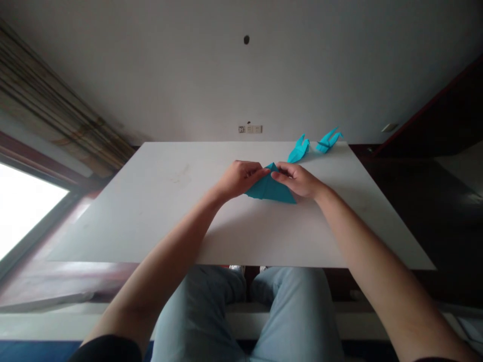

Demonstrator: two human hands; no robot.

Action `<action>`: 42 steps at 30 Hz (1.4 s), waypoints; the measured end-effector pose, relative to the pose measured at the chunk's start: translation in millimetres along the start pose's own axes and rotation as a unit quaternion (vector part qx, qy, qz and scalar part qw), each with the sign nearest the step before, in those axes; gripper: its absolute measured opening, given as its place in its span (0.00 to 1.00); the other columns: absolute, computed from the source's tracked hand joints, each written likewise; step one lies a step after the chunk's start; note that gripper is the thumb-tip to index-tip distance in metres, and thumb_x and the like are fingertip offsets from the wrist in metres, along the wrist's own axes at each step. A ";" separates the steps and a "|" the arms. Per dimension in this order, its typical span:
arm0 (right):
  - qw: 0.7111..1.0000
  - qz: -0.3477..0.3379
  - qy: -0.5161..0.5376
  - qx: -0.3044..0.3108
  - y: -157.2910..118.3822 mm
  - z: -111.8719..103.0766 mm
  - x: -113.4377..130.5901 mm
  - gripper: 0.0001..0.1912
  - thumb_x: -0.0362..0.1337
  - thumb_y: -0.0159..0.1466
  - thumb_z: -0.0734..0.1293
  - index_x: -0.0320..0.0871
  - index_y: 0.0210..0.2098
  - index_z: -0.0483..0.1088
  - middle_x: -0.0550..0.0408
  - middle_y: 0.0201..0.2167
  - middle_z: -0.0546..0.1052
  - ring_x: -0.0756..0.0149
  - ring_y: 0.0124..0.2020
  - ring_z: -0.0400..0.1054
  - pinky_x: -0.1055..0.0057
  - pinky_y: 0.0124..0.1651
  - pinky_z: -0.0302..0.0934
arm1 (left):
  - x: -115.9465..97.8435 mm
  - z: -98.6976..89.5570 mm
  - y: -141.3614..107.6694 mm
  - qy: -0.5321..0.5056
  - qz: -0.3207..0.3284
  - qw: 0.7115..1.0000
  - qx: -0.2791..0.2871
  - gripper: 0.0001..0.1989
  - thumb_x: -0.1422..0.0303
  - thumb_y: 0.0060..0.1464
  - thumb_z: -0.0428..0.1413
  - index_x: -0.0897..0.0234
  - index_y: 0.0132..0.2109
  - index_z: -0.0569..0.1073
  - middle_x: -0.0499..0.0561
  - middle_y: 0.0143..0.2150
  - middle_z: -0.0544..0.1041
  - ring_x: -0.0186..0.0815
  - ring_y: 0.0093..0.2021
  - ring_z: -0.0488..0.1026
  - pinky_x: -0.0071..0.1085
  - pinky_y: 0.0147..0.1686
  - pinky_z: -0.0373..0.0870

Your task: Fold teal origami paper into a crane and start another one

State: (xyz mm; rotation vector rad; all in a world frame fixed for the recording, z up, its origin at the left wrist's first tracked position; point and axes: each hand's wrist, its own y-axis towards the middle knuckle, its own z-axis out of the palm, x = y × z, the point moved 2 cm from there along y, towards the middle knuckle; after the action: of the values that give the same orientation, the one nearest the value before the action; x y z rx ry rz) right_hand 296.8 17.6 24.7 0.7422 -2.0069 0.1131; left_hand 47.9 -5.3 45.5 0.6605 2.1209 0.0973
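A folded sheet of blue origami paper (269, 190) is held between my two hands above the white table, its peak pointing away from me and its wide edge toward me. My left hand (243, 177) grips its upper left side, the thumb lying over the front near the peak. On the other side, my right hand (298, 178) pinches the upper right edge, thumb in front. The fingers behind the paper are partly hidden. Beyond my right hand stand two folded blue paper cranes, a nearer one (300, 150) and a farther one (329, 141).
The white table (151, 211) runs up to a grey wall with a socket panel (249, 129). A curtain (56, 90) and a bright window (26, 211) are at the left. My legs (241, 311) are under the table's near edge.
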 end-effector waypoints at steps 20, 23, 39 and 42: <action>0.981 -0.121 -0.029 -0.148 2.5 -17.8 8.4 0.40 0.82 0.75 0.75 0.51 0.37 0.79 0.55 0.34 0.81 0.59 0.36 0.70 0.61 0.43 0.70 | 7.7 -2.2 -2.8 -0.029 0.009 0.999 -0.017 0.17 0.53 0.74 0.66 0.62 0.41 0.86 0.50 0.35 0.86 0.34 0.35 0.78 0.31 0.39 0.72; 0.973 -0.127 -0.028 -0.191 3.7 -32.4 -2.1 0.40 0.82 0.75 0.76 0.51 0.36 0.77 0.57 0.31 0.75 0.61 0.34 0.66 0.61 0.43 0.70 | 18.0 -8.6 -0.6 -0.032 0.001 0.999 -0.027 0.15 0.56 0.73 0.68 0.62 0.42 0.87 0.51 0.34 0.87 0.36 0.35 0.83 0.31 0.40 0.76; 0.939 -0.063 0.096 -0.324 6.5 -52.8 -19.0 0.43 0.86 0.60 0.84 0.53 0.36 0.76 0.65 0.23 0.71 0.70 0.20 0.65 0.70 0.24 0.64 | 63.0 -40.0 9.3 -0.167 -0.021 0.958 -0.231 0.38 0.26 0.66 0.72 0.58 0.38 0.79 0.53 0.35 0.87 0.34 0.33 0.82 0.32 0.38 0.80; 0.937 -0.023 0.157 -0.312 10.2 -38.5 -16.7 0.45 0.85 0.54 0.88 0.52 0.37 0.76 0.66 0.24 0.75 0.68 0.21 0.74 0.71 0.25 0.73 | 55.8 -17.4 9.4 -0.227 -0.021 0.964 -0.137 0.45 0.19 0.66 0.68 0.61 0.51 0.85 0.60 0.51 0.92 0.40 0.46 0.89 0.33 0.45 0.85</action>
State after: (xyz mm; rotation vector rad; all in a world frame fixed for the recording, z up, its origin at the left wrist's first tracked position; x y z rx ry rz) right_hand 326.4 47.6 34.0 0.3309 -1.5811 -0.3974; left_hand 12.3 32.9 17.8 0.4233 1.6386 0.1922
